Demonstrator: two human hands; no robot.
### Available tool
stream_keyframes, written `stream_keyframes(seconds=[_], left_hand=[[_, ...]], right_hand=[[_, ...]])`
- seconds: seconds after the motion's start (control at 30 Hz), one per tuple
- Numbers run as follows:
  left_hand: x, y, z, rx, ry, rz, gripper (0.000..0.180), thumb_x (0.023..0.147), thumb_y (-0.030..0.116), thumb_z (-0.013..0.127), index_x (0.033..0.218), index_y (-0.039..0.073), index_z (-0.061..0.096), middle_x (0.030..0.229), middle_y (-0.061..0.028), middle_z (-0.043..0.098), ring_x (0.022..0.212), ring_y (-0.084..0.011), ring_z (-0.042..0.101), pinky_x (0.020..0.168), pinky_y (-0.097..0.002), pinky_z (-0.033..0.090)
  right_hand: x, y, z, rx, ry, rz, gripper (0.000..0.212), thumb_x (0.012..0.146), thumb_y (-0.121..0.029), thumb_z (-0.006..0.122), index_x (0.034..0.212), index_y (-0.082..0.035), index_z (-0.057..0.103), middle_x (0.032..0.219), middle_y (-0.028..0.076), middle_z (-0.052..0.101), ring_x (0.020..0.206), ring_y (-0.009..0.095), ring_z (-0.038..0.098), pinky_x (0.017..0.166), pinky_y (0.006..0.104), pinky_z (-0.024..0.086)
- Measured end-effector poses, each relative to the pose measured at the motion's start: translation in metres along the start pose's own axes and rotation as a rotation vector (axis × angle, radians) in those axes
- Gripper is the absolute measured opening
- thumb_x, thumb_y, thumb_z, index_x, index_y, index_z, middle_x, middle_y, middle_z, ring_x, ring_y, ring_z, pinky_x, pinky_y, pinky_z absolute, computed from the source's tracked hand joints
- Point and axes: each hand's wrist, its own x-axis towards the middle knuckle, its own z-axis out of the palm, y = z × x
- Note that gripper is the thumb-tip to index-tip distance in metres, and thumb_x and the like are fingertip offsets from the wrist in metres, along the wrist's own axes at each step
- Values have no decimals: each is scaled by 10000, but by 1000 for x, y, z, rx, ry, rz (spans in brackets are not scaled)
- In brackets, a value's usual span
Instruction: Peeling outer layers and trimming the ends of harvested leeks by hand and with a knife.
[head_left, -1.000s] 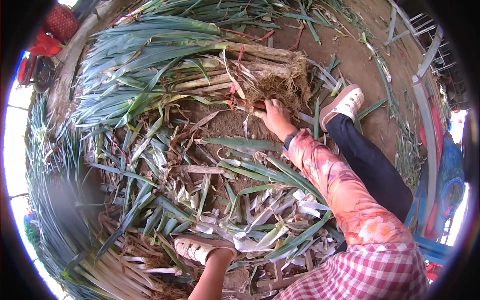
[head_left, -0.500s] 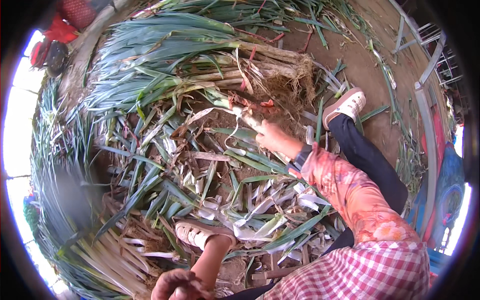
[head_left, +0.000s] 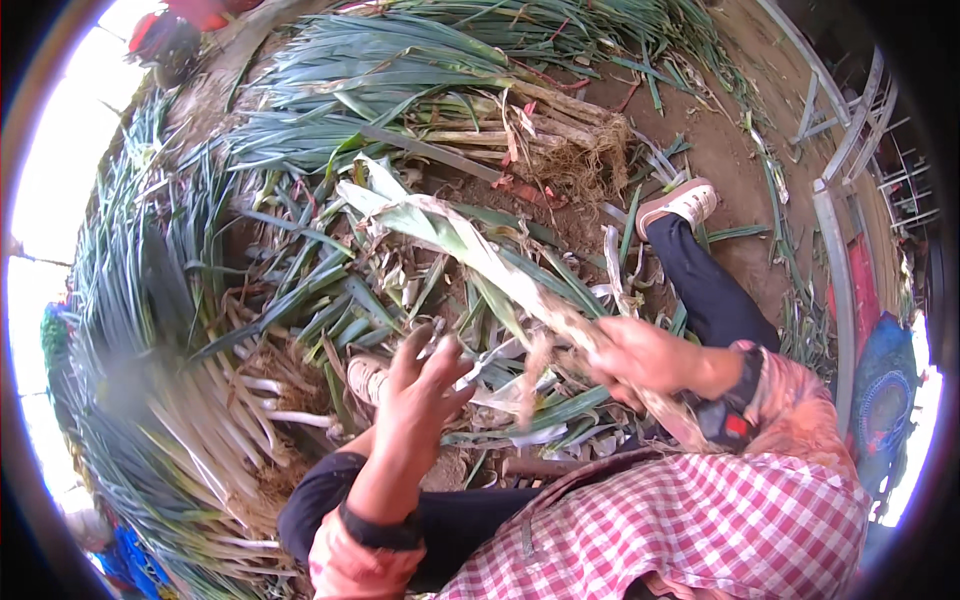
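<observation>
One long, papery-skinned leek (head_left: 482, 252), clasped in the right hand (head_left: 655, 358), left hand (head_left: 408, 415) loosely spread, stringy-rooted bundle (head_left: 545, 112) beyond (blue-green leaves).

- Two hands: one left hand (head_left: 412, 395), one right hand (head_left: 645, 355).
- One held leek (head_left: 465, 240).
- Two pale shoes (head_left: 690, 206).
- Two dark trouser legs (head_left: 715, 290).
- One checked apron (head_left: 690, 505).
- One rooted leek bundle (head_left: 400, 85); its stalks overlap, beyond counting.
- One heap of white-stemmed leeks (head_left: 205, 415), likewise uncountable.
- Loose leaves (head_left: 350, 300) strewn over the ground (head_left: 725, 140): many, too tangled to number.
</observation>
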Motion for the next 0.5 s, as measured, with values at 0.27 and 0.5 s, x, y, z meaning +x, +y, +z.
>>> stream_keyframes(seconds=[0.27,0.5], left_hand=[[14,-16,78,-350,156,606,486,817,291,518,1147,21,285,863,-138,522,716,-220,553,584,-323,495],[88,-22,8,-598,449,658,374,824,301,489,1049,6,445,910,-108,532,743,-224,553,612,-328,490]], right_hand=[[-48,29,34,-745,347,-576,398,725,-136,554,1033,26,359,707,202,508,630,363,532,538,387,419],[-25,86,45,-953,538,-383,400,735,-190,555,1044,6,394,813,194,538,697,374,536,587,406,428]])
